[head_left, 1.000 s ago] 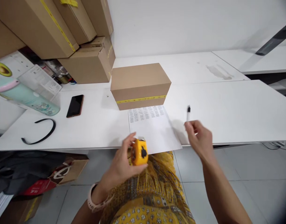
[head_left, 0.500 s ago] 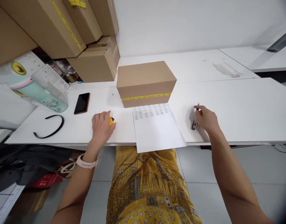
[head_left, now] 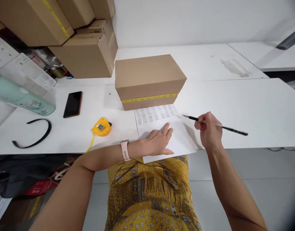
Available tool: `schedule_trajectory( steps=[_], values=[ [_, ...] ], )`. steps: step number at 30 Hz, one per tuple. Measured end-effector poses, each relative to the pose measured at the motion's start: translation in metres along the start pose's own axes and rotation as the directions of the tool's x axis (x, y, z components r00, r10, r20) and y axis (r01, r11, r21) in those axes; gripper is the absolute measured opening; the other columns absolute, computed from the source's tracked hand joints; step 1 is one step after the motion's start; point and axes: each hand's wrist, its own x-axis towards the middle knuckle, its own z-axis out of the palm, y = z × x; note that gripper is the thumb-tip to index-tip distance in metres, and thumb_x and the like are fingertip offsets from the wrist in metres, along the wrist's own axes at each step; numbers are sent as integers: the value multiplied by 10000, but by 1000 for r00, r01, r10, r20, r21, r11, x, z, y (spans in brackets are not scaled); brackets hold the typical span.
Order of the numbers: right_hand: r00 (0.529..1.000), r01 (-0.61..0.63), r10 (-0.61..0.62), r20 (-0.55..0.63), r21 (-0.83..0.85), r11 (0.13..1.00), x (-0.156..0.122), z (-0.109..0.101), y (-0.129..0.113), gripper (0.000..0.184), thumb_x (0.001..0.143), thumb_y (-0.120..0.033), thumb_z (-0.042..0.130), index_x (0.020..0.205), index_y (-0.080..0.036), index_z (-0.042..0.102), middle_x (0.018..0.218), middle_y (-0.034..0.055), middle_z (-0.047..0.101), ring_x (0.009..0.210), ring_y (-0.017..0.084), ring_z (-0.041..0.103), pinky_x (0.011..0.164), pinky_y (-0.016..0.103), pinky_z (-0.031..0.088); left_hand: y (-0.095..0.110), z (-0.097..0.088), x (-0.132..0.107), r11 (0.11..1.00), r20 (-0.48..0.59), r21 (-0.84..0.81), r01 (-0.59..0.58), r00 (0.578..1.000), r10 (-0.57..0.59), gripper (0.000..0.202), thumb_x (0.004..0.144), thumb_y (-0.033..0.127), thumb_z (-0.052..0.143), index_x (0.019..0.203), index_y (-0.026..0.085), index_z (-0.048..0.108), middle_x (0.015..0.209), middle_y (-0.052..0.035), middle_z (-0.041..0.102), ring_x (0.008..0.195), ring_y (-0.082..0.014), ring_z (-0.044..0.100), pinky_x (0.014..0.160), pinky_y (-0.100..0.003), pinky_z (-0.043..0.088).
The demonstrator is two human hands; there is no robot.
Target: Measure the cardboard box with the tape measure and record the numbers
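My left hand [head_left: 158, 141] lies flat with fingers stretched out on a white sheet of paper [head_left: 178, 136], which hangs a little over the desk's front edge. Rows of small handwriting cover the paper's upper part. To the right of the sheet, my right hand [head_left: 210, 130] is closed around a pen [head_left: 234, 130], its tip pointing left toward the writing. Behind the paper stands a closed cardboard box [head_left: 149, 72] with yellow tape along its front; it hides the paper's top edge. A yellow tape measure [head_left: 102, 127] rests left of the paper, its strip running to the desk edge.
On the left of the white desk [head_left: 258, 112] are a phone [head_left: 73, 104], a black headband [head_left: 45, 136] and a mint-green bottle [head_left: 24, 96] lying on its side. Several cardboard boxes [head_left: 87, 54] are stacked at the back left against the wall.
My left hand has let go of the tape measure and moved right onto the paper. My right hand has raised the pen off the desk and turned its tip left.
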Motion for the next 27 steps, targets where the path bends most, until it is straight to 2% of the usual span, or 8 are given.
schedule_trajectory(
  steps=[3, 5, 7, 12, 17, 19, 24, 27],
  values=[
    [981, -112, 102, 164, 50, 993, 14, 16, 1, 537, 874, -772, 537, 861, -251, 671, 636, 7, 598, 592, 170, 590, 638, 348, 507, -3, 2, 11, 1000, -37, -5, -22, 999, 21, 1039, 934, 741, 477, 1581, -45, 268, 1624, -405, 182, 1062, -377, 707, 752, -386, 538],
    [932, -188, 171, 320, 22, 982, 24, 23, 2, 559, 844, -760, 601, 1021, -241, 707, 788, 45, 702, 773, 206, 676, 772, 378, 542, -5, 1, 17, 1000, -59, -5, -31, 998, 30, 1016, 926, 762, 461, 1554, -26, 329, 1615, -409, 213, 1024, -365, 719, 733, -382, 538],
    [899, -208, 214, 382, -59, 976, 34, 28, 5, 512, 784, -673, 747, 1027, -222, 725, 859, 52, 730, 836, 204, 676, 813, 370, 536, -6, -1, 21, 1000, -66, 1, -27, 997, 27, 941, 941, 754, 434, 1506, 3, 408, 1616, -396, 238, 967, -346, 735, 701, -375, 543],
    [925, -158, 217, 313, -203, 966, 49, 37, 17, 444, 777, -614, 781, 750, -203, 615, 641, -30, 568, 573, 103, 452, 536, 270, 364, -10, 1, 32, 1000, -107, -16, 21, 994, -22, 851, 971, 706, 427, 1486, 29, 443, 1609, -352, 314, 906, -309, 740, 655, -359, 555],
    [895, -68, 143, 422, -188, 980, 60, 38, 21, 444, 729, -583, 831, 851, -208, 627, 767, 3, 632, 668, 131, 522, 601, 286, 416, -13, 7, 38, 998, -145, -59, -3, 989, -5, 809, 964, 686, 465, 1475, 59, 461, 1590, -328, 365, 940, -312, 721, 674, -365, 557],
    [896, -81, 152, 418, -183, 980, 63, 37, 24, 431, 748, -573, 815, 852, -218, 593, 713, -9, 618, 632, 134, 525, 591, 294, 420, -14, 7, 40, 997, -143, -72, -14, 990, 3, 765, 953, 676, 501, 1431, 78, 504, 1608, -319, 341, 923, -306, 721, 676, -369, 557],
    [936, -20, 121, 331, -294, 956, 61, 35, 28, 361, 853, -474, 714, 746, -242, 459, 544, -78, 418, 492, 94, 330, 479, 265, 262, -14, 7, 44, 991, -168, -131, -3, 986, -20, 732, 922, 670, 561, 1381, 99, 548, 1595, -323, 361, 838, -285, 724, 629, -368, 552],
    [942, 29, 86, 324, -334, 942, 58, 35, 29, 324, 853, -404, 697, 724, -243, 447, 550, -73, 393, 500, 96, 315, 474, 270, 241, -14, 8, 45, 992, -150, -127, 17, 988, -36, 768, 936, 657, 543, 1448, 86, 495, 1591, -326, 368, 844, -296, 726, 616, -370, 552]
  ],
)
